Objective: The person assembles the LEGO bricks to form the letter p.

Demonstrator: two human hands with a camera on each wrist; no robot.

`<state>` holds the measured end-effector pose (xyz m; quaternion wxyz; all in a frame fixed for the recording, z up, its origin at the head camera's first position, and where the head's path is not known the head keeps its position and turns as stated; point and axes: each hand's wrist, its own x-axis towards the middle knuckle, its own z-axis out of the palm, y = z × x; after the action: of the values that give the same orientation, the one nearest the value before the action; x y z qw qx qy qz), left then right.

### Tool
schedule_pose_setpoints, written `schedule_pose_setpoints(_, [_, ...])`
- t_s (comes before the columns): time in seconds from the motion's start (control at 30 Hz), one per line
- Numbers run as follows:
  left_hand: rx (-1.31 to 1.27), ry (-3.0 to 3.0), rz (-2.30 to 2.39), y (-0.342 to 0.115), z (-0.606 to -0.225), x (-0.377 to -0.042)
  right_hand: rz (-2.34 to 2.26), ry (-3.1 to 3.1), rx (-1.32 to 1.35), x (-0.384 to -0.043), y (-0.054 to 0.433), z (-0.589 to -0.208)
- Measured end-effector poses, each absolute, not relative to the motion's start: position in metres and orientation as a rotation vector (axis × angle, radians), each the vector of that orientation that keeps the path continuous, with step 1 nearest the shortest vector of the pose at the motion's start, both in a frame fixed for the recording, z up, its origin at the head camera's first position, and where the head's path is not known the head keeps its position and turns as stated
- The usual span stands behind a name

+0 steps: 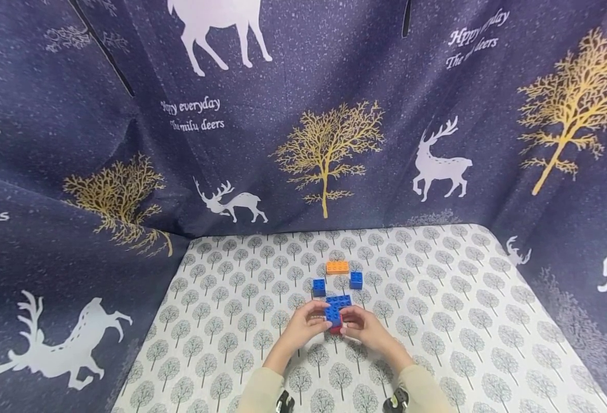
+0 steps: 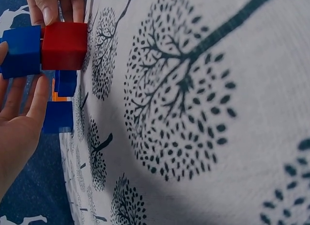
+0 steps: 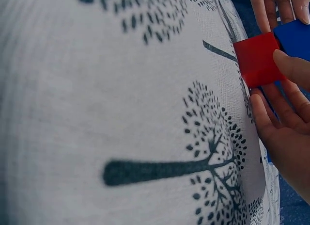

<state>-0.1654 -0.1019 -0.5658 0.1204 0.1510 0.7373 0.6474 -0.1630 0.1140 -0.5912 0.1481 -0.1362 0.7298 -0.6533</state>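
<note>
Blue studded building bricks (image 1: pixel 334 310) form an L shape in the middle of the table, on top of a red brick (image 1: pixel 336 331). My left hand (image 1: pixel 301 328) holds the near blue brick (image 2: pixel 20 51) from the left, thumb at its front. From the right, my right hand (image 1: pixel 368 328) grips the red brick (image 3: pixel 257 60), its thumb on the near face. In the left wrist view a thin gap shows between the blue brick and the red brick (image 2: pixel 65 45) beneath it. Fingers cover much of the bricks' sides.
Two small blue bricks (image 1: pixel 319 287) (image 1: pixel 355 280) stand just beyond the hands, left and right. Farther back lies an orange brick (image 1: pixel 337 267). A tree-print cloth (image 1: pixel 221 344) covers the table, and a dark blue deer-print curtain (image 1: pixel 303 74) hangs around it.
</note>
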Motion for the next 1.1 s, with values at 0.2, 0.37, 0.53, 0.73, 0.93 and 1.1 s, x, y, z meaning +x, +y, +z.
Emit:
schedule_pose_setpoints(0.2, [0.441, 2.144, 1.893, -0.1, -0.566, -0.164, -1.903, 2.06, -0.385, -0.163, 0.113, -0.593])
schedule_pose_setpoints(0.37, [0.463, 2.127, 1.898, -0.099, -0.553, -0.159, -1.898, 2.08, -0.41, -0.163, 0.113, -0.593])
schedule_pose_setpoints(0.53, [0.465, 2.154, 1.858, -0.1, -0.553, -0.159, -1.906, 2.053, -0.386, -0.162, 0.113, -0.59])
schedule_pose_setpoints(0.73, [0.477, 2.192, 1.822, -0.101, -0.562, -0.166, -1.911, 2.044, -0.364, -0.163, 0.112, -0.592])
schedule_pose_setpoints(0.93, [0.509, 2.214, 1.805, -0.099, -0.561, -0.167, -1.907, 2.093, -0.377, -0.163, 0.113, -0.592])
schedule_pose_setpoints(1.1, [0.511, 2.238, 1.799, -0.098, -0.565, -0.168, -1.901, 2.093, -0.359, -0.163, 0.112, -0.593])
